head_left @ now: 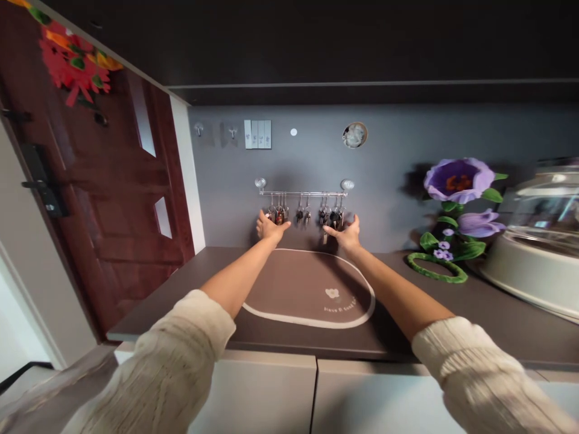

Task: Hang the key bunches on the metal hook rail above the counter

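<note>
A metal hook rail (304, 193) is fixed to the grey wall by two clear suction cups. Several bunches of keys (300, 214) hang from its hooks. My left hand (270, 228) is at the left bunches, thumb and fingers spread around their lower part; whether it touches them I cannot tell. At the right end, my right hand (347, 232) reaches toward the dark keys (335, 217), with thumb and fingers apart. Below both hands lies a brown mat (298, 283) with a pale border and a small flower print.
Right of the mat, purple felt flowers (459, 181) stand on a green ring base, beside a white appliance (538, 265) with a clear dome. A dark shelf (344, 48) overhangs the counter (289, 340). Wall hooks (232, 132) and a switch panel (257, 134) sit above the rail. Left is a red-brown door (122, 199).
</note>
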The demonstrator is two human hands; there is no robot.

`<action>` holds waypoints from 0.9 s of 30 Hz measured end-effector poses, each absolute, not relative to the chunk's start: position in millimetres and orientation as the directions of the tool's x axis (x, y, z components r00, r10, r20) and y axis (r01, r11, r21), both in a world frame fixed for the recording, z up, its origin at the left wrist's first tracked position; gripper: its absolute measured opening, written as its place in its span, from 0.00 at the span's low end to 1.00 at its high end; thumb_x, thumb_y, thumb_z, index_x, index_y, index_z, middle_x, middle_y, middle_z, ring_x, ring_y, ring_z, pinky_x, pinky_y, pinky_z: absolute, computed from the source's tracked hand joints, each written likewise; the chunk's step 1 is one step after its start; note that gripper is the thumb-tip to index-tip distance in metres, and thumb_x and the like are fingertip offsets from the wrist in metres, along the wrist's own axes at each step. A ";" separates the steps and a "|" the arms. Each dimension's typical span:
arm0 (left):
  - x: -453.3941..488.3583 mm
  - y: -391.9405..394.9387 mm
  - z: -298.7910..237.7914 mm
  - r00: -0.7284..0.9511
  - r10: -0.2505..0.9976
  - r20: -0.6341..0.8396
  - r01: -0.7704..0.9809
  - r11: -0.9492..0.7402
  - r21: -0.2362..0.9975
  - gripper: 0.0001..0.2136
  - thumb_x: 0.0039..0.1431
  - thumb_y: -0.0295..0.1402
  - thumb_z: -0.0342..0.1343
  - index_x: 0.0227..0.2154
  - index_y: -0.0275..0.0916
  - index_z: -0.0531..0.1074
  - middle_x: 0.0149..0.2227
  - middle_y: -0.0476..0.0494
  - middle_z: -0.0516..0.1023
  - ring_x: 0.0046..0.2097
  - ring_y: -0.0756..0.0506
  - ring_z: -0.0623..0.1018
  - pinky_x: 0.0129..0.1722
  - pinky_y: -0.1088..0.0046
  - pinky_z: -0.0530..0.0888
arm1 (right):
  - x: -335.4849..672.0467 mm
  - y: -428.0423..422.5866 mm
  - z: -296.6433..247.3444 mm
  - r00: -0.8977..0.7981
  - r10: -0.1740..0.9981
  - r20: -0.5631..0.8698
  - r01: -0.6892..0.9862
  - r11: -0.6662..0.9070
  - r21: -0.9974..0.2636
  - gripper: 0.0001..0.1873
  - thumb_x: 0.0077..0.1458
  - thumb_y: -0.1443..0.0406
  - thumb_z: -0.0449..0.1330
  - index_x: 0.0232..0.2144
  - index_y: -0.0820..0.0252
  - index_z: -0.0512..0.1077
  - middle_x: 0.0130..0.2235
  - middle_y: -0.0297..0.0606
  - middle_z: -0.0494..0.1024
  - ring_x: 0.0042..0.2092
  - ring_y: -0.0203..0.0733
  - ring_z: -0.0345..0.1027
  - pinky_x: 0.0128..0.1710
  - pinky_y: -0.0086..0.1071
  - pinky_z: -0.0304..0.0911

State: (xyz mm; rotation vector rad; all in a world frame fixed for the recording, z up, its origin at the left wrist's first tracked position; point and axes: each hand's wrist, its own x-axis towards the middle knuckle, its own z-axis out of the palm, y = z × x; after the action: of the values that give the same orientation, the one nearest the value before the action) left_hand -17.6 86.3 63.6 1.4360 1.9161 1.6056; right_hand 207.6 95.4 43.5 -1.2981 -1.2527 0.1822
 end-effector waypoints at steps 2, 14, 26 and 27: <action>-13.1 99.5 62.0 -0.490 0.790 0.369 0.494 -0.097 0.864 0.46 0.35 0.45 0.63 0.56 0.41 0.44 0.54 0.34 0.60 0.55 0.38 0.62 0.51 0.64 0.62 | 196.5 101.5 46.9 0.452 0.732 0.510 0.441 0.314 -0.841 0.63 0.26 0.51 0.67 0.59 0.63 0.38 0.54 0.52 0.58 0.54 0.53 0.55 0.53 0.42 0.52; 18.9 124.8 56.9 -0.554 0.764 0.329 0.334 -0.158 0.929 0.20 0.47 0.36 0.54 0.44 0.41 0.56 0.36 0.44 0.73 0.37 0.46 0.74 0.36 0.71 0.68 | 154.7 116.6 54.8 0.592 0.600 0.538 0.389 0.372 -0.843 0.45 0.39 0.64 0.60 0.57 0.66 0.44 0.52 0.51 0.61 0.54 0.48 0.57 0.55 0.37 0.51; -16.6 105.1 76.5 -0.417 0.780 0.466 0.422 -0.288 0.859 0.12 0.47 0.32 0.55 0.35 0.40 0.59 0.32 0.48 0.73 0.33 0.49 0.73 0.32 0.75 0.67 | 170.5 106.8 72.1 0.542 0.648 0.536 0.237 0.494 -0.837 0.39 0.39 0.63 0.58 0.54 0.61 0.50 0.45 0.45 0.68 0.31 0.36 0.67 0.29 0.30 0.66; -18.2 102.2 80.8 -0.406 0.780 0.476 0.458 -0.278 0.845 0.13 0.46 0.32 0.55 0.35 0.40 0.59 0.32 0.47 0.73 0.34 0.49 0.73 0.33 0.75 0.67 | 169.4 104.9 75.3 0.553 0.651 0.520 0.234 0.478 -0.847 0.39 0.39 0.64 0.58 0.54 0.61 0.51 0.45 0.44 0.69 0.30 0.35 0.67 0.29 0.30 0.66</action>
State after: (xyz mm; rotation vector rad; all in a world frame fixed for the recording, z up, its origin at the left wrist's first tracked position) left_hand -18.2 102.2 80.8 1.5312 1.6975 1.7384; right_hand 169.4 104.9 75.3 -1.0797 -0.9921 0.3134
